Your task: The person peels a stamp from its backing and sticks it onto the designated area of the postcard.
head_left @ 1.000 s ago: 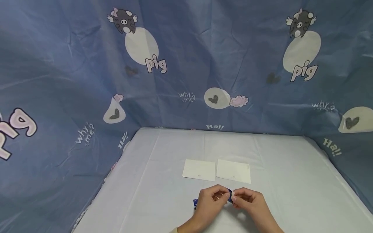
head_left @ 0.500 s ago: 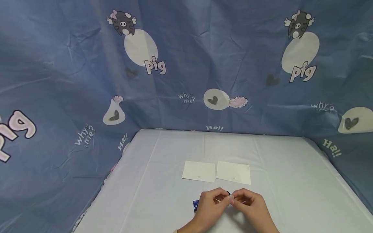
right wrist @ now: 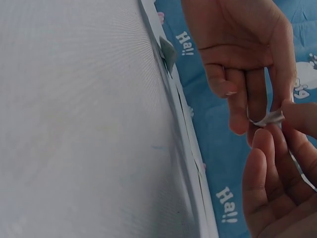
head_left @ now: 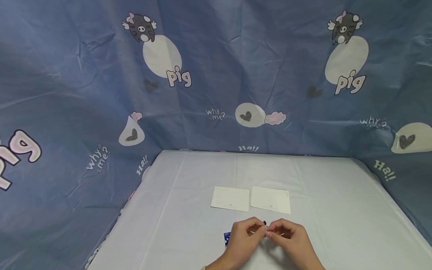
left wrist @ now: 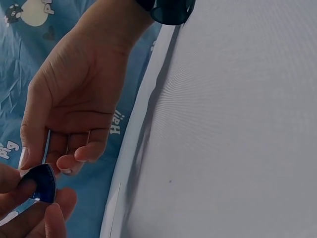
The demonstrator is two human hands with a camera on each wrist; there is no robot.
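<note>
Both hands meet above the near part of the table and pinch a small dark blue piece (left wrist: 45, 184), thin and curved, between their fingertips. My left hand (head_left: 242, 239) holds it from the left and my right hand (head_left: 291, 237) from the right, thumbs almost touching. In the right wrist view the side facing the camera, a pale crinkled piece (right wrist: 271, 118), looks silvery. Most of it is hidden by fingers in the head view. Beside my left hand lies a blue item with white marks (head_left: 227, 237), partly covered by that hand; its kind cannot be made out.
Two white cards (head_left: 230, 198) lie side by side on the white-covered table (head_left: 182, 225), just beyond the hands. A blue curtain (head_left: 216, 75) with pig prints stands behind the table and along its sides.
The hands have come slightly closer together. The blue face of the pinched piece, showing between the fingers a second ago, is now mostly covered; a dark tip still shows. The cards stay put.
</note>
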